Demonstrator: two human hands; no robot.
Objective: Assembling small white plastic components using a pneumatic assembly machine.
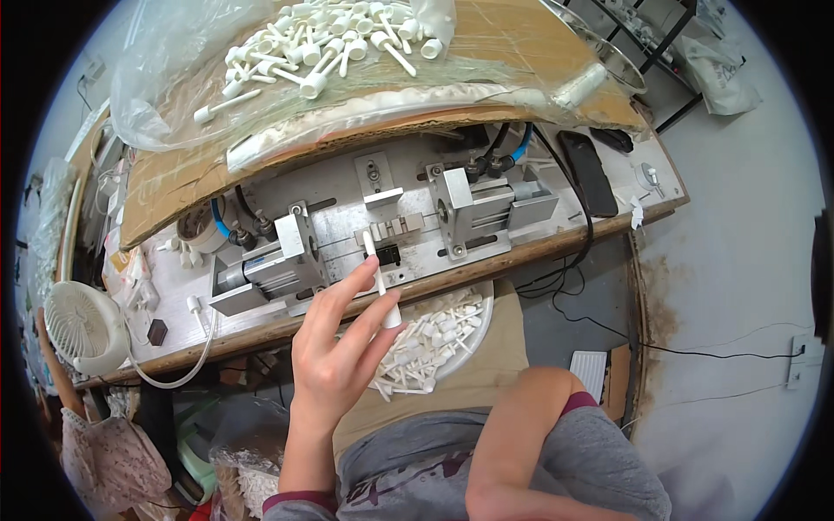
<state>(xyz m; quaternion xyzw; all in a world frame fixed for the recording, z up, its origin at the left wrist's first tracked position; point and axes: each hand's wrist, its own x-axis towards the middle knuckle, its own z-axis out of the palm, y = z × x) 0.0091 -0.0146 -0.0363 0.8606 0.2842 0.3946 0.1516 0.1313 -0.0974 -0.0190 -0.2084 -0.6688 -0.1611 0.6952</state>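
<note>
My left hand (334,347) is closed in a pinch around a slim white plastic scoop (380,282). The scoop's narrow end points away from me, toward a small notched metal block (391,228) on the metal fixture; whether the two touch I cannot tell. On either side of the block sit two pneumatic cylinder clamps, the left one (278,260) and the right one (486,204). Below my fingers a pale basin (480,334) holds many similar white pieces, partly hidden by the hand. My right arm is bent at the lower edge, its hand out of view.
A heap of white scoops (334,43) lies on a cardboard sheet (495,52) over the bench, beside clear plastic film. A small white fan (84,327) stands at left. A black phone (588,174) and cables lie at right. Another person's arm (56,365) shows at far left.
</note>
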